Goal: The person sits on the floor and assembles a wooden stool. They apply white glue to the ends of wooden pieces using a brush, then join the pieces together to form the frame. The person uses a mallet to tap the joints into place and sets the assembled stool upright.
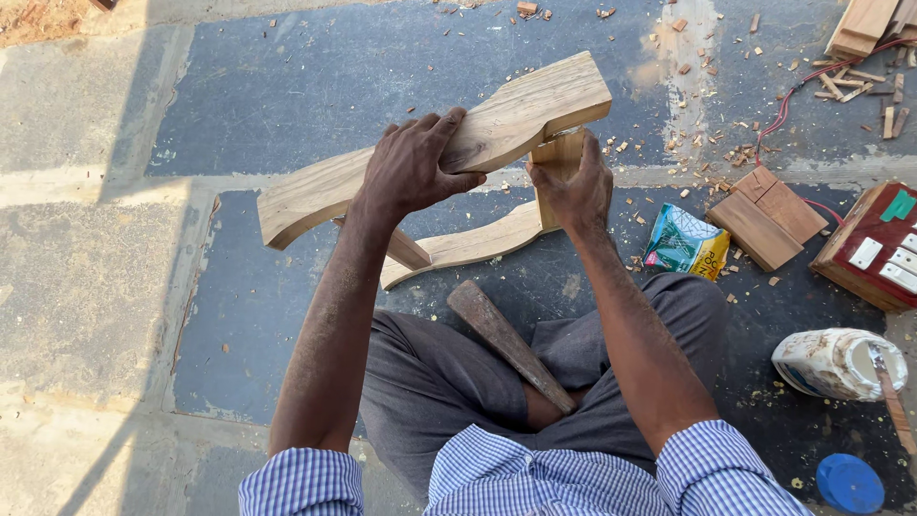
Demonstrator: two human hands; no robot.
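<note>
nearest in, a wooden mallet lies across the lap, untouched, handle down toward the knee. off to the right sit a blue lid and a white glue jar with a stick in it. up a little, the right hand is wrapped around the short upright post of the frame, fingers clenched on it. the left hand is clamped over the top rail, thumb on the near face, fingers curled over the far edge. the frame stands on the floor just beyond the knees, top rail slanting up to the right, lower rail under the wrists. right of it, a packet, flat blocks, a red box. farther on, chips and a red cord.
</note>
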